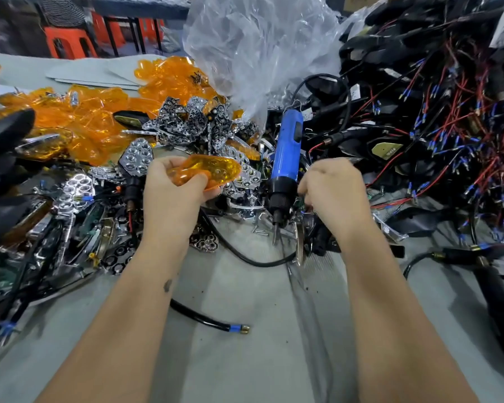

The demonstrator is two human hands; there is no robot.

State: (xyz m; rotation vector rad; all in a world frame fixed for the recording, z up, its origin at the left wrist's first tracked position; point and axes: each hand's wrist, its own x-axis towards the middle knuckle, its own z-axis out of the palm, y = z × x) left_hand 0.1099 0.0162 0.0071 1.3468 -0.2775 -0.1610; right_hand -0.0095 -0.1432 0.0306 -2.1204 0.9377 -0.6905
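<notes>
We see orange lenses [79,120] piled back left on the grey bench [245,359], with chrome reflectors [192,120] just beside them. Clear plastic bag [259,45] behind. Blue electric screwdriver [287,149] upright mid-frame. Tangled red-blue wiring [437,112] right, loose black cable [207,322] in front.

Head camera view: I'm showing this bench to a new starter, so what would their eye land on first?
Probably the amber lens gripped in the left hand at centre, echoed by the bright pile of amber lenses at back left. Next, the blue electric screwdriver tip down just left of the right hand, and the tangle of black, red and blue wires filling the right side.
</notes>
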